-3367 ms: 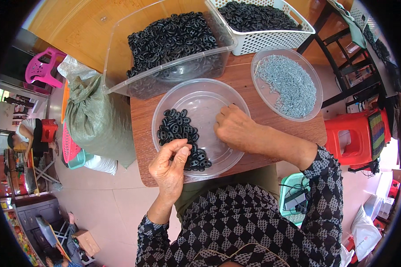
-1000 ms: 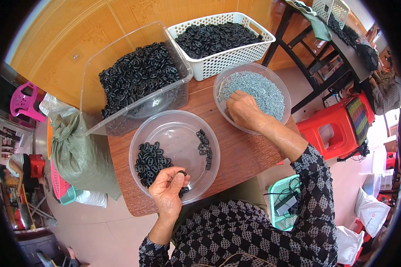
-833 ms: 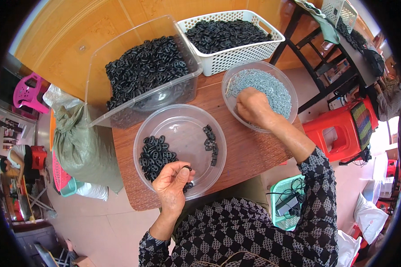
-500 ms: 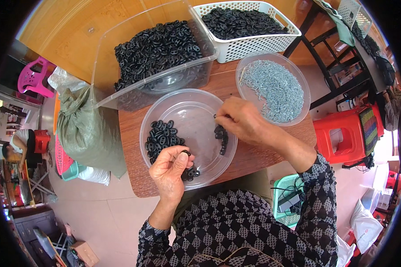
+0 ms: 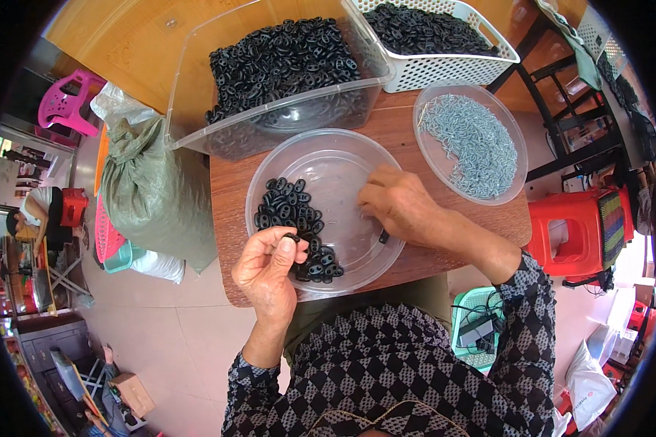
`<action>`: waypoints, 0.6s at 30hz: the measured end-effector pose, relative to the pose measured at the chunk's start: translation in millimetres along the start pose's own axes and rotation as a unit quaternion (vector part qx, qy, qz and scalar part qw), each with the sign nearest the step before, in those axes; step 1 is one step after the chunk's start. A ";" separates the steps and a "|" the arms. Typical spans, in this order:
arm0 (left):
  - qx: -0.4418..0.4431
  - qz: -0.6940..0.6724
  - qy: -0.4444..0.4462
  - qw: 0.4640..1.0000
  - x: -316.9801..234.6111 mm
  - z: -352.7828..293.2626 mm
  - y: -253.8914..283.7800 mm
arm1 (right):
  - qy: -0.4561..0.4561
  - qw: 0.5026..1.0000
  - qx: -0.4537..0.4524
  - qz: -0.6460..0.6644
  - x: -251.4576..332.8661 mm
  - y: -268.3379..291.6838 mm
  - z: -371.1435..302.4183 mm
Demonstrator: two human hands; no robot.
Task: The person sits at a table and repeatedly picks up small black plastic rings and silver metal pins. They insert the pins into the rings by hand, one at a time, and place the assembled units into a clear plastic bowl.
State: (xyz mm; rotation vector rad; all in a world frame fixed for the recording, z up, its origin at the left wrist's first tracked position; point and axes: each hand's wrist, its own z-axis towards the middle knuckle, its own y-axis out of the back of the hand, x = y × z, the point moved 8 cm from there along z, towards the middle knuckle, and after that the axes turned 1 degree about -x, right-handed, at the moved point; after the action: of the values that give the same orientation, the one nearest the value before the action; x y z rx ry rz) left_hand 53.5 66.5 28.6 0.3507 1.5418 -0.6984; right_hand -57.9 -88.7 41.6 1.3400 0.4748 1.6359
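My left hand (image 5: 268, 273) pinches a small black plastic piece (image 5: 292, 237) between thumb and fingertips, over the near left rim of a round clear tub (image 5: 259, 175). Beside it in the tub lies a heap of black oval two-hole pieces (image 5: 288, 204). My right hand (image 5: 401, 204) reaches into the tub's right side, its fingers bent together; whatever they grip is hidden. Part of a dark piece (image 5: 383, 237) shows below that hand. Several tiny slivers on the tub floor near its fingertips are too small to make out.
Behind the tub stand a clear bin (image 5: 277, 116) and a white basket (image 5: 444, 71), both full of black pieces. A shallow dish (image 5: 520, 164) of silvery screws (image 5: 474, 142) sits at right. Beyond the table (image 5: 233, 251) are a green sack (image 5: 157, 189) and red stool (image 5: 561, 237).
My right hand has moved down and toward the tub's middle, and the row of black pieces below it is mostly out of sight. My left hand keeps its pinch. The whole view has shifted.
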 end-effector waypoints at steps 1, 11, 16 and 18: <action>-0.010 0.001 -0.003 1.000 -1.9 0.3 2.5 | 0.000 1.000 0.007 0.009 1.0 -7.0 1.1; 0.004 -0.011 0.013 1.000 3.6 -3.0 3.0 | 0.027 0.996 0.080 -0.041 18.6 -53.9 17.5; 0.013 -0.024 0.019 0.999 6.7 -2.1 0.9 | 0.040 0.992 0.091 -0.076 18.6 -60.2 19.2; 0.012 -0.023 0.019 0.999 6.2 -2.9 1.4 | 0.043 0.994 0.085 -0.061 20.0 -58.1 20.5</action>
State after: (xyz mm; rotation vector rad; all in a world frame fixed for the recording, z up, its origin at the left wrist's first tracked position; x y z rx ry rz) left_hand 51.3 68.2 22.1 0.3494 1.5817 -0.7509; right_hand -14.5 -49.0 14.5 1.3403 0.7464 1.5853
